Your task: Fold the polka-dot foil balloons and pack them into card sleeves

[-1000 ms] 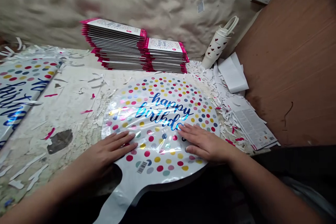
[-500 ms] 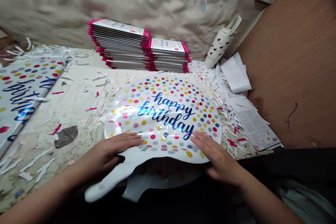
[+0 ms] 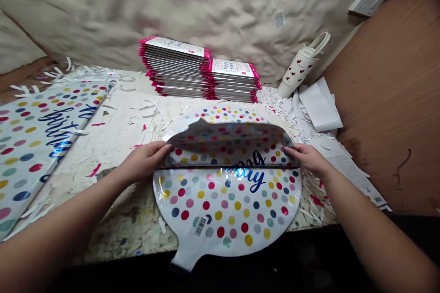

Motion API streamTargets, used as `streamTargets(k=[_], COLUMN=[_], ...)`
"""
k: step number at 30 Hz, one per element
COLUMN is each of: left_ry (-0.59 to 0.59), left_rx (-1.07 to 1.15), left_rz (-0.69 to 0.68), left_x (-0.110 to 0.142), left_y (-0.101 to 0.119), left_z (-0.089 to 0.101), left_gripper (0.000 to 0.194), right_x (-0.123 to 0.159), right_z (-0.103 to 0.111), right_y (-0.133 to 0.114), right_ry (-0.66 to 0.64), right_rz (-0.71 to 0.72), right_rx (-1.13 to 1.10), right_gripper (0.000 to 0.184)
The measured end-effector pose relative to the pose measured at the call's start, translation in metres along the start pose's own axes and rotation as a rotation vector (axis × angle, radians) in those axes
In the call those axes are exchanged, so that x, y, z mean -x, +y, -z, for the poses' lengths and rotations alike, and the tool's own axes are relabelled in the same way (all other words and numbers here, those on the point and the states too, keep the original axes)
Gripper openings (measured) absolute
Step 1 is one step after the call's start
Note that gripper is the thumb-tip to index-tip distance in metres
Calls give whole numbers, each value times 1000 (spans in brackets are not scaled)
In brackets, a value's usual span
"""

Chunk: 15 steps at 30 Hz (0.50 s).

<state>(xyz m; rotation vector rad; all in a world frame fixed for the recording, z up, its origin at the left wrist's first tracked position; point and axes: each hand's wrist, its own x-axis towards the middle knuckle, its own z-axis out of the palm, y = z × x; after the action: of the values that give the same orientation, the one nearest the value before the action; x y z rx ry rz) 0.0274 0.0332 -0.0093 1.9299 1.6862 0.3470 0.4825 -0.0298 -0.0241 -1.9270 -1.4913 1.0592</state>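
**Hands holding a round polka-dot silver foil balloon [image 3: 227,206] doubled over**
Left hand [image 3: 144,161], right hand [image 3: 307,156] — fingers closed on the folded flap [image 3: 227,144], holding its crease straight.

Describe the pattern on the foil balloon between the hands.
The foil balloon shows multicoloured polka dots and blue script; head view.

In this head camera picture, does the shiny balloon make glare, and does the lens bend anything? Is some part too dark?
In the head view, the foil balloon shows small bright reflections, mainly on its folded flap; the left forearm and right forearm look stretched toward the lower corners; below the table edge is deep shadow.
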Motion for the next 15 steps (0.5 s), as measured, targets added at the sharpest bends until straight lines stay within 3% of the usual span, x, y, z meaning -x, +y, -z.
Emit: streamTargets(k=[3,5,8,10,11,13,15], left_ry=[40,129,274,219,153,58,38], left_rx=[-168,-262,-442,-522,-538,-559,-573], left_rz=[42,44,-252,-494,-545,-517,-429], left_x=[-24,-23,-1,18,26,36,40], left_y=[14,22,31,32,32,27,22], left_z=[-4,-10,-26,-41,-48,-59,-63], left_gripper=[38,37,45,49,50,55,62], right_x=[-35,-48,-59,-65,-69,-75,-77], right_z=[-2,-5,-6,-4,-1,3,-3], right_y=[-8,-12,-19,-25,-29,-40,-58], right_ry=[68,101,153,191,214,281,383], right_rz=[-24,-27,-22,-31,-43,-78,-107], right_rx=[74,139,238,303,337,405,467], right_gripper=[40,40,39,39,39,42,52])
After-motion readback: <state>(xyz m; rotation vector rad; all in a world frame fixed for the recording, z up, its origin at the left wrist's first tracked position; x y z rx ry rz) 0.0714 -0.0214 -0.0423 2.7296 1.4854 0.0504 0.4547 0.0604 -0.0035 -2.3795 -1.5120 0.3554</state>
